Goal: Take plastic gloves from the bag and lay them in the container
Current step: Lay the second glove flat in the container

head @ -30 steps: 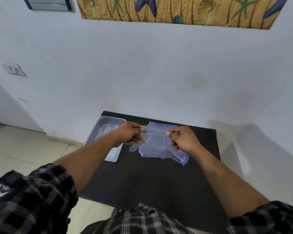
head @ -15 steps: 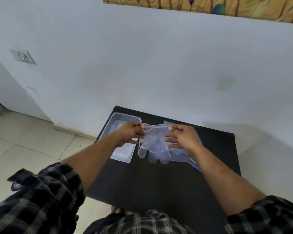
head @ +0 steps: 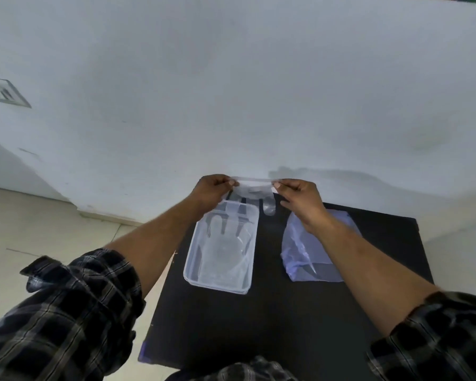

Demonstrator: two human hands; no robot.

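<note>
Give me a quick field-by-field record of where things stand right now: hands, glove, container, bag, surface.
left hand: pinching the left end of the glove's cuff
right hand: pinching the right end of the same cuff
glove: clear plastic, cuff stretched between both hands, fingers hanging down over the container's far end
container: clear rectangular tub on the table's left side; at least one glove seems to lie flat inside
bag: bluish plastic, lying flat to the right of the container, apart from it
table: black top, set against a white wall
</note>
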